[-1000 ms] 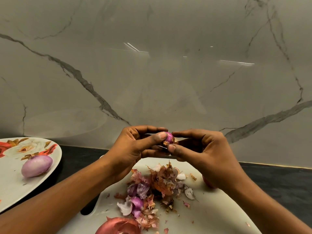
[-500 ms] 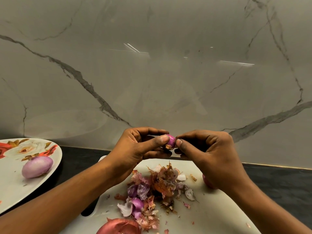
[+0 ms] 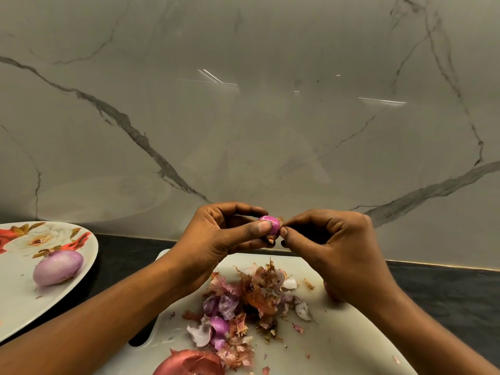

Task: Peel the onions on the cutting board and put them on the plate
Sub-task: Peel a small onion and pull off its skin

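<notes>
Nearest the camera, at the lower edge, a red onion (image 3: 189, 364) with its skin on lies on the cutting board (image 3: 338, 347), and just beyond it a loose heap of peels (image 3: 243, 307) covers the middle of the board. Above the heap I hold both hands raised off the board. My left hand (image 3: 216, 239) is closed around a small onion (image 3: 270, 226), thumb pressed on its near face and fingers curled behind; its glossy purple flesh is already exposed on top, while a dry brown scrap clings at its lower right. My right hand (image 3: 338, 253) is drawn narrow, thumb and forefinger pinched at that scrap, touching the onion's right side. Something reddish shows under the right wrist, but I cannot tell what it is. To do this step well, I would, in my judgement, keep the left grip firm but light, catch the scrap close to the root end, and pull along the bulb so the skin strips whole instead of tearing. Farther left, the plate (image 3: 16, 307) on the dark counter (image 3: 446, 293) carries one peeled onion (image 3: 58, 270). Behind all stands a marble wall (image 3: 243, 104).
</notes>
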